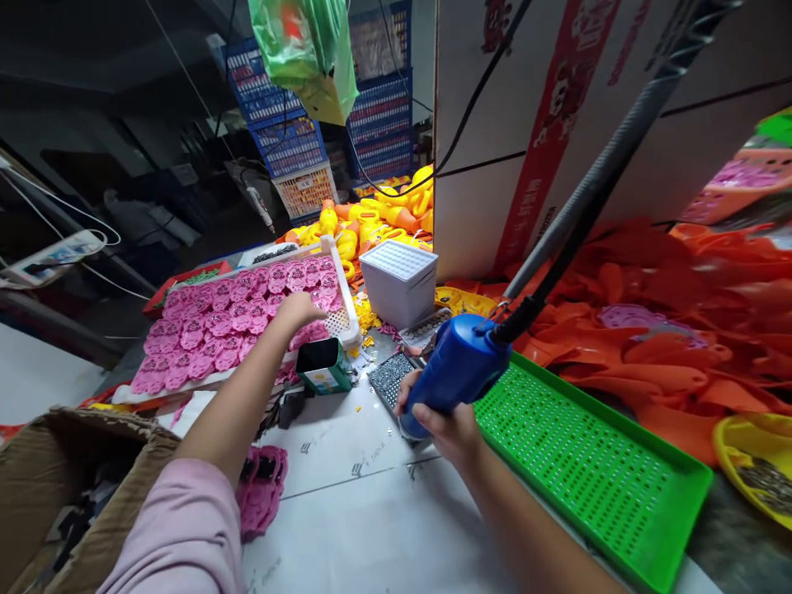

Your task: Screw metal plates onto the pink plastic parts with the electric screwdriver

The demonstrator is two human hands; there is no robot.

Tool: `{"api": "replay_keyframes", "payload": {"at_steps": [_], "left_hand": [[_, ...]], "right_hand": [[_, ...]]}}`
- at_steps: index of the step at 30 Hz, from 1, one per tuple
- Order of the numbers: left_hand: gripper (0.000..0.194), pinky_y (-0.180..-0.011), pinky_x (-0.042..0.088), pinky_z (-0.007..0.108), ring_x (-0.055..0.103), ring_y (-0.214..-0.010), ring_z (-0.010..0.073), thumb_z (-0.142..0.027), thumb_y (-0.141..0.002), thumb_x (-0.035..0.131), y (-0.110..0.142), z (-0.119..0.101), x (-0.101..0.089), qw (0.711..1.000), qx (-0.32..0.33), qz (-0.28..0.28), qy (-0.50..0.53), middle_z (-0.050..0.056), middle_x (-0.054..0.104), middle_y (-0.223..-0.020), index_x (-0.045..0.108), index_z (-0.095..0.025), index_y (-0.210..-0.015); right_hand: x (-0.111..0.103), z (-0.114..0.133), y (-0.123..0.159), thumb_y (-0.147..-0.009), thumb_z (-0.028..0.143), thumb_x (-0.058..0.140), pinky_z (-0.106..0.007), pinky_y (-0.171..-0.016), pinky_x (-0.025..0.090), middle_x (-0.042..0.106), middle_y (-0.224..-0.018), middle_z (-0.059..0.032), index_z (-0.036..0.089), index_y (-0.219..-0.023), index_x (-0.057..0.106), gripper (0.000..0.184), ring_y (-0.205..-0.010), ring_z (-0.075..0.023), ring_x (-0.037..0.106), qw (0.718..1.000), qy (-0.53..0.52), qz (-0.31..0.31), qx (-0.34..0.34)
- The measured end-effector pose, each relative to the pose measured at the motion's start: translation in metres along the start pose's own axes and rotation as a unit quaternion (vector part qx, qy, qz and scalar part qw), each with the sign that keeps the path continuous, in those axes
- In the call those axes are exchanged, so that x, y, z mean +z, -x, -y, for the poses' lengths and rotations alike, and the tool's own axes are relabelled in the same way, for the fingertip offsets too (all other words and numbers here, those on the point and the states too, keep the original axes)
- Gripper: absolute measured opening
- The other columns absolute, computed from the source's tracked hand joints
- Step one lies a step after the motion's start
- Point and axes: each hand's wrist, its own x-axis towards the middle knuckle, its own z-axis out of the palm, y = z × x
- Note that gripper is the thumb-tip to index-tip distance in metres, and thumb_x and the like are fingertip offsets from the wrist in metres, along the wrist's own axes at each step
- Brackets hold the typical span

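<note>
A blue power screwdriver (454,363) is gripped in my right hand (454,425), its corded end leaning up and right. Its tip is hidden, close to a small black tray of screws (396,379). My left hand (298,312) reaches over pink plastic parts (228,318), laid in rows in a white tray (347,305). One digit points right; the other fingers are hidden behind the hand, so I cannot see whether they hold anything. Another pink part (263,491), with black pieces on it, lies on the table beside my left forearm.
A dark green container (322,367) and a lidded grey-white box (399,285) stand mid-table. At right lie a green perforated tray (594,470), orange parts (681,330) and a yellow bowl (730,445). A cardboard box (80,445) stands at left; a green bag (303,49) hangs above.
</note>
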Motion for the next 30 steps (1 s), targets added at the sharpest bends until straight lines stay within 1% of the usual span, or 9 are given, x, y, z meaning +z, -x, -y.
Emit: {"api": "replay_keyframes", "payload": {"at_steps": [3,6,10,13,16,20,25,29,30], "left_hand": [[0.039,-0.074,0.053,0.034,0.067,-0.088,0.0245,-0.046,-0.086,0.068,0.04,0.014,-0.024,0.995,0.033,-0.059,0.072,0.007,0.068,-0.094,0.066,-0.011,-0.105],[0.054,-0.076,0.051,0.033,0.065,-0.095,0.0257,-0.047,-0.081,0.068,0.1,0.03,-0.018,0.981,0.065,-0.114,0.141,0.01,0.067,-0.108,0.062,-0.012,-0.122],[0.043,-0.084,0.052,0.034,0.065,-0.095,0.0245,-0.037,-0.072,0.073,0.178,0.038,0.045,0.971,0.12,-0.084,0.187,0.008,0.067,-0.104,0.07,-0.017,-0.111],[0.049,-0.09,0.052,0.04,0.065,-0.099,0.0281,-0.03,-0.066,0.078,0.211,0.039,0.104,0.97,0.141,-0.045,0.195,0.01,0.069,-0.105,0.069,-0.017,-0.112],[0.059,-0.098,0.049,0.045,0.062,-0.112,0.0315,-0.034,-0.069,0.079,0.222,0.042,0.142,0.967,0.162,-0.021,0.197,0.013,0.066,-0.12,0.063,-0.017,-0.123],[0.061,-0.104,0.046,0.043,0.057,-0.12,0.0296,-0.032,-0.077,0.074,0.221,0.04,0.159,0.961,0.198,0.001,0.192,0.013,0.064,-0.128,0.057,-0.017,-0.133],[0.063,-0.105,0.045,0.041,0.056,-0.123,0.0289,-0.032,-0.072,0.081,0.218,0.035,0.152,0.964,0.212,0.003,0.159,0.01,0.063,-0.131,0.059,-0.021,-0.13],[0.01,-0.105,0.044,0.041,0.059,-0.116,0.0239,-0.024,-0.089,0.065,0.198,0.053,0.13,0.984,0.141,-0.012,0.106,0.007,0.068,-0.119,0.072,-0.02,-0.095],[0.013,-0.105,0.044,0.042,0.059,-0.116,0.0236,-0.023,-0.093,0.06,0.189,0.061,0.123,0.99,0.107,-0.019,0.09,0.008,0.067,-0.117,0.071,-0.018,-0.097]], "right_hand": [[0.0,0.003,-0.001,-0.053,0.044,0.084,-0.03,-0.05,0.05,0.063,-0.063,0.0007,0.019,-0.087,0.063,0.047,-0.051,-0.0145,0.059,1.0,0.002,-0.011,0.002],[0.0,0.005,-0.001,-0.054,0.043,0.083,-0.03,-0.051,0.05,0.064,-0.063,0.0025,0.02,-0.097,0.062,0.053,-0.05,-0.0145,0.06,1.0,0.001,-0.02,0.003],[0.0,0.008,0.0,-0.055,0.038,0.083,-0.03,-0.053,0.051,0.064,-0.062,0.0043,0.021,-0.095,0.064,0.048,-0.049,-0.0131,0.06,1.0,-0.004,-0.025,0.006],[0.001,0.007,0.002,-0.052,0.037,0.084,-0.029,-0.05,0.051,0.064,-0.06,0.0038,0.02,-0.082,0.065,0.039,-0.047,-0.0128,0.059,1.0,-0.004,-0.023,0.01],[0.002,0.005,0.003,-0.05,0.037,0.084,-0.028,-0.048,0.05,0.063,-0.058,0.0025,0.019,-0.069,0.063,0.033,-0.046,-0.0132,0.059,1.0,-0.001,-0.025,0.009],[0.003,0.005,0.003,-0.05,0.038,0.084,-0.028,-0.045,0.049,0.064,-0.057,0.0024,0.02,-0.067,0.062,0.033,-0.045,-0.0137,0.059,0.999,0.002,-0.032,0.001],[0.003,0.006,0.003,-0.05,0.039,0.085,-0.028,-0.04,0.046,0.062,-0.056,0.0015,0.02,-0.067,0.061,0.035,-0.043,-0.0145,0.057,0.999,0.008,-0.031,-0.011],[0.001,0.005,0.003,-0.052,0.04,0.084,-0.029,-0.041,0.047,0.062,-0.058,0.0033,0.022,-0.086,0.064,0.043,-0.044,-0.0151,0.058,0.999,0.01,-0.031,-0.015],[0.001,0.005,0.003,-0.052,0.04,0.084,-0.029,-0.043,0.048,0.062,-0.058,0.0039,0.023,-0.092,0.064,0.048,-0.044,-0.0152,0.059,0.999,0.011,-0.032,-0.015]]}}
